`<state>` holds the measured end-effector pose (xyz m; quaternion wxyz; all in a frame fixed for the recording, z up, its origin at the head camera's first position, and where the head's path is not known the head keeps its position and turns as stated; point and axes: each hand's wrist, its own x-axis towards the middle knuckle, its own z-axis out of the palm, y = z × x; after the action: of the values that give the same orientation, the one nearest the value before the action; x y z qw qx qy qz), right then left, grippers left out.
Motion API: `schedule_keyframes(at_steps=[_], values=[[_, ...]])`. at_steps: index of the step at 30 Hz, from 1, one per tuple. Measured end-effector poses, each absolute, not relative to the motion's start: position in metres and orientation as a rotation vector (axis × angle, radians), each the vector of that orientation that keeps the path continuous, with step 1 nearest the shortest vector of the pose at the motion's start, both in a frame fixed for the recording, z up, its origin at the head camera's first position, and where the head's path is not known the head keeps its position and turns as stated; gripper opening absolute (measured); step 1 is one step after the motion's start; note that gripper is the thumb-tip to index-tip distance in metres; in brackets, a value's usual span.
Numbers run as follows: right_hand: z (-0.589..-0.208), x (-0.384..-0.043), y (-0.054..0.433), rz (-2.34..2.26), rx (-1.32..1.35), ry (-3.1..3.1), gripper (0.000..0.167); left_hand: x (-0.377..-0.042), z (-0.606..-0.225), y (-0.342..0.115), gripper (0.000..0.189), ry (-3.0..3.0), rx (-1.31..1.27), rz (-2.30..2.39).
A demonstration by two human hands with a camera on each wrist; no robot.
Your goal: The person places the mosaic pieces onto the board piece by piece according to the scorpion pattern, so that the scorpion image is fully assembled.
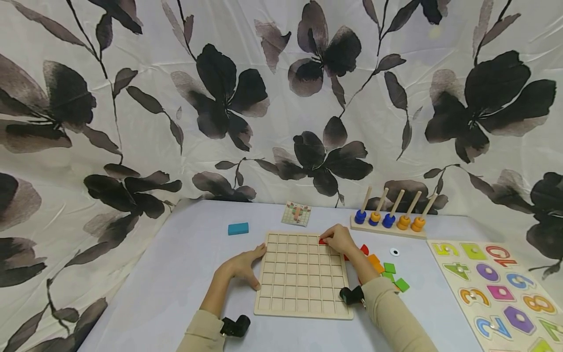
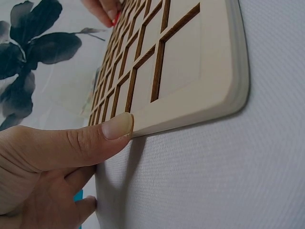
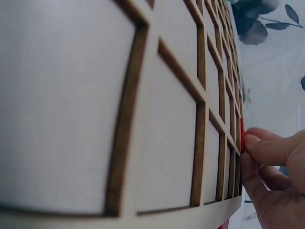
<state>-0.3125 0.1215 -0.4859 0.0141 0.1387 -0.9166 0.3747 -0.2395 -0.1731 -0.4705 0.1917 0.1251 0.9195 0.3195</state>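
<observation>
A pale wooden grid board (image 1: 303, 293) with many square cells lies flat on the table. My left hand (image 1: 246, 266) rests against its left edge, thumb (image 2: 112, 131) pressed on the rim (image 2: 190, 114). My right hand (image 1: 338, 239) sits over the board's far right corner and pinches a small red piece (image 1: 322, 241) down at a cell there. The red piece (image 3: 242, 136) shows between my fingertips (image 3: 259, 145) in the right wrist view. The grid board (image 3: 157, 119) fills that view, its cells bare.
Loose red, orange and green tiles (image 1: 389, 274) lie right of the board. A blue block (image 1: 238, 228) and a pattern card (image 1: 296, 213) lie behind it. A peg rack with rings (image 1: 389, 220) stands at the back right; a number puzzle board (image 1: 501, 288) lies far right.
</observation>
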Motion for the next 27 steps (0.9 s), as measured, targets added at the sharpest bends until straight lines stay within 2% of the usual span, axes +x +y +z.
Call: schedule_keyframes(at_steps=[7, 12, 17, 27], values=[[-0.485, -0.307, 0.13, 1.278, 0.52, -2.86, 0.006, -0.239, -0.472, -0.173, 0.109, 2.568, 0.36, 0.907], [-0.479, -0.296, 0.15, 1.518, 0.583, -2.798, 0.014, -0.238, -0.472, -0.173, 0.109, 2.566, 0.367, 0.911], [-0.471, -0.285, 0.182, 1.574, 0.465, -2.757, 0.025, -0.238, -0.472, -0.172, 0.108, 2.572, 0.356, 0.91], [-0.481, -0.278, 0.227, 1.328, 0.077, -2.896, 0.029, -0.239, -0.472, -0.173, 0.11, 2.578, 0.336, 0.892]])
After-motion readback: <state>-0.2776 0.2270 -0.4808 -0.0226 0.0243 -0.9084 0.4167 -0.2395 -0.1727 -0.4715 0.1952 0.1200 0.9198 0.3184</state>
